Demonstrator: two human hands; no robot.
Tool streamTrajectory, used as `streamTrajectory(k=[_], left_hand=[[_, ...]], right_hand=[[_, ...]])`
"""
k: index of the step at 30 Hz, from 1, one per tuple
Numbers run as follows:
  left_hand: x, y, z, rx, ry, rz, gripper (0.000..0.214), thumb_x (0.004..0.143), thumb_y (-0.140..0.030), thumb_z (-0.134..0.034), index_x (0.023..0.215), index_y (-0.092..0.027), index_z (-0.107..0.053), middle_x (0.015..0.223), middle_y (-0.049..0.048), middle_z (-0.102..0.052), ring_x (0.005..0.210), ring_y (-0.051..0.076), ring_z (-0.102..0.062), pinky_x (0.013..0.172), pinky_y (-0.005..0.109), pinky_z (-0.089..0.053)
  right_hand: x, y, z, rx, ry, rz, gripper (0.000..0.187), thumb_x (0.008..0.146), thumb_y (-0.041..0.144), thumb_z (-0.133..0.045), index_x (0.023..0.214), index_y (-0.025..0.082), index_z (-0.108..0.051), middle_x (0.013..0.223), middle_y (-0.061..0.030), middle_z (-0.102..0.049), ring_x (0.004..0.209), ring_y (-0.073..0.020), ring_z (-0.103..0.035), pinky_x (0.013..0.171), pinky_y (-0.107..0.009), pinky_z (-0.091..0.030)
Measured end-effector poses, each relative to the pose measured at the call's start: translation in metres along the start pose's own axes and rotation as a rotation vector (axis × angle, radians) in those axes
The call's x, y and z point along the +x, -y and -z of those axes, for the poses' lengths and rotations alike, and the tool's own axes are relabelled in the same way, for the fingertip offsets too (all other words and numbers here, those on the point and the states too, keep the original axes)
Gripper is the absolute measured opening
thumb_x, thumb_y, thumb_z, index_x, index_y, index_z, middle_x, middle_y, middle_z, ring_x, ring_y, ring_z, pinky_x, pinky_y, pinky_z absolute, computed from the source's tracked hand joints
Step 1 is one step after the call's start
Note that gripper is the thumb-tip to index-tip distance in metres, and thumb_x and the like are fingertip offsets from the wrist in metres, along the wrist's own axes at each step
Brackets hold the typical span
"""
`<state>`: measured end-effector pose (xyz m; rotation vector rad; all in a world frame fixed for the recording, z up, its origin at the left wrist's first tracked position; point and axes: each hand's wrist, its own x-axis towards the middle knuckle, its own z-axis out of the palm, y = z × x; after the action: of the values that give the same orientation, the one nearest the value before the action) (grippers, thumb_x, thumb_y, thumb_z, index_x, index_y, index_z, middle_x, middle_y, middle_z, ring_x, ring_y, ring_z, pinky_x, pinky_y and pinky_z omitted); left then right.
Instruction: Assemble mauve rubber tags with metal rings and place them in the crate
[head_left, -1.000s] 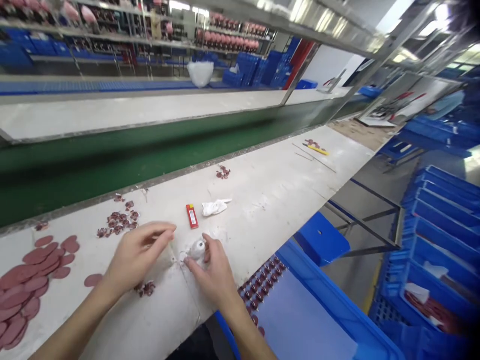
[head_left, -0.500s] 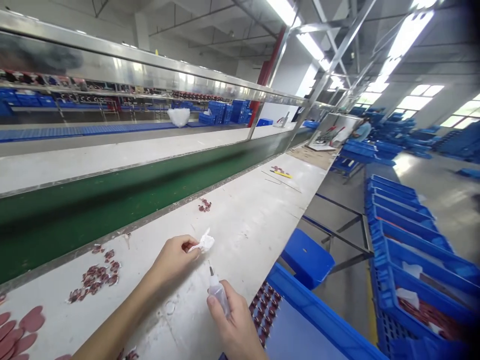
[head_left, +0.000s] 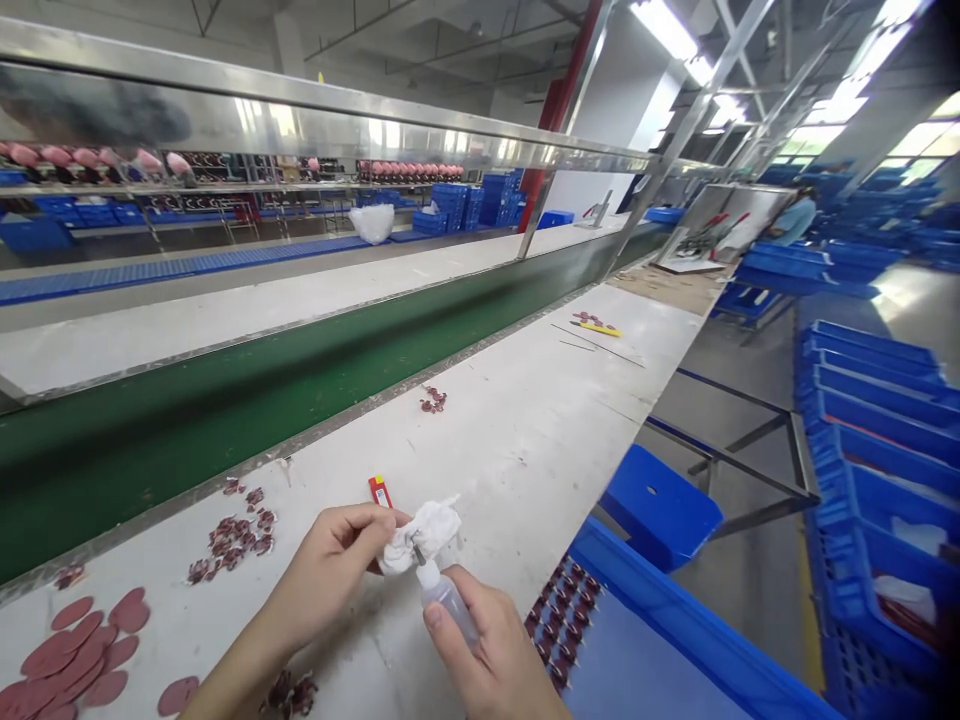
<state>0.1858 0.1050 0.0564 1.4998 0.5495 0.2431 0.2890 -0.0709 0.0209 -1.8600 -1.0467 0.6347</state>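
Note:
My left hand (head_left: 341, 555) pinches a crumpled white tissue (head_left: 435, 525) above the white worktable (head_left: 510, 430). In my right hand (head_left: 499, 640) is a small translucent squeeze bottle (head_left: 450, 605) with a metal needle tip. The bottle is tilted, and its tip meets the tissue; part of the needle is hidden in the folds. Just beyond my left fingers lies a red and yellow box cutter or similar small item (head_left: 380, 492). Left of my hands are a cluster of small dark red pieces (head_left: 236, 540) and a pile of flat reddish oval discs (head_left: 75, 655).
A blue crate (head_left: 645, 620) holding rows of dark red pieces (head_left: 566, 610) stands at the table's right edge. Beyond it are a blue stool (head_left: 660, 505) and stacked blue crates (head_left: 877, 440). A yellow-handled tool (head_left: 600, 328) lies farther along. A green conveyor belt (head_left: 300, 395) borders the table.
The bottle's needle tip, apart from the tissue before, now touches it. The tissue looks more spread out. The red and yellow item has come into sight, and the view has shifted left.

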Motion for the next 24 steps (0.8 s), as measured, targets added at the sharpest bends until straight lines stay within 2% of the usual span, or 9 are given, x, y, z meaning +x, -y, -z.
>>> streamTrajectory(k=[2,7,14,17,20,24], left_hand=[[0.001,0.001,0.002,-0.007,0.059,0.021,0.038,0.095,-0.048,-0.053,0.095,-0.022,-0.082,0.084,0.0045,-0.075,0.079,0.020,-0.063,0.075,0.032,-0.053],[0.003,-0.001,0.010,0.129,0.165,0.014,0.022,0.090,-0.037,-0.062,0.089,-0.020,-0.077,0.079,0.0037,-0.073,0.071,0.018,-0.062,0.068,0.030,-0.049],[-0.003,-0.017,0.016,0.590,0.228,-0.225,0.013,0.086,-0.019,-0.053,0.079,-0.024,-0.062,0.083,0.0008,-0.064,0.080,0.021,-0.058,0.075,0.033,-0.043],[-0.004,-0.019,0.012,0.746,0.229,-0.283,0.011,0.086,-0.019,-0.049,0.079,-0.025,-0.055,0.080,0.0003,-0.059,0.074,0.020,-0.053,0.069,0.034,-0.037],[-0.003,-0.016,0.013,0.840,0.223,-0.315,0.011,0.086,-0.019,-0.048,0.080,-0.025,-0.056,0.080,0.0004,-0.060,0.071,0.020,-0.053,0.066,0.034,-0.034],[0.004,-0.012,0.039,0.885,0.095,-0.324,0.013,0.090,-0.024,-0.048,0.083,-0.025,-0.059,0.083,0.0021,-0.062,0.069,0.021,-0.053,0.066,0.035,-0.034]], right_hand=[[-0.001,0.001,0.003,-0.039,-0.002,0.024,0.038,0.100,0.054,-0.045,0.076,0.024,-0.048,0.067,0.0034,-0.048,0.061,-0.0170,-0.049,0.059,-0.028,-0.037],[-0.003,0.006,0.012,-0.150,0.015,0.086,0.028,0.100,0.046,-0.049,0.085,0.025,-0.058,0.074,0.0011,-0.063,0.065,-0.0199,-0.059,0.064,-0.029,-0.042],[-0.004,0.006,0.018,-0.364,0.056,0.065,0.031,0.095,0.045,-0.059,0.072,0.026,-0.050,0.072,-0.0008,-0.067,0.065,-0.0221,-0.063,0.061,-0.030,-0.041],[-0.005,0.005,0.020,-0.422,0.064,0.055,0.033,0.096,0.048,-0.058,0.073,0.026,-0.050,0.073,-0.0019,-0.068,0.066,-0.0230,-0.065,0.061,-0.031,-0.041],[-0.007,0.003,0.022,-0.455,0.077,0.046,0.033,0.095,0.050,-0.058,0.074,0.026,-0.051,0.075,-0.0030,-0.069,0.067,-0.0236,-0.066,0.060,-0.031,-0.041],[-0.017,0.001,0.032,-0.432,0.056,0.058,0.030,0.096,0.050,-0.056,0.078,0.026,-0.060,0.076,-0.0038,-0.070,0.068,-0.0231,-0.065,0.062,-0.031,-0.044]])
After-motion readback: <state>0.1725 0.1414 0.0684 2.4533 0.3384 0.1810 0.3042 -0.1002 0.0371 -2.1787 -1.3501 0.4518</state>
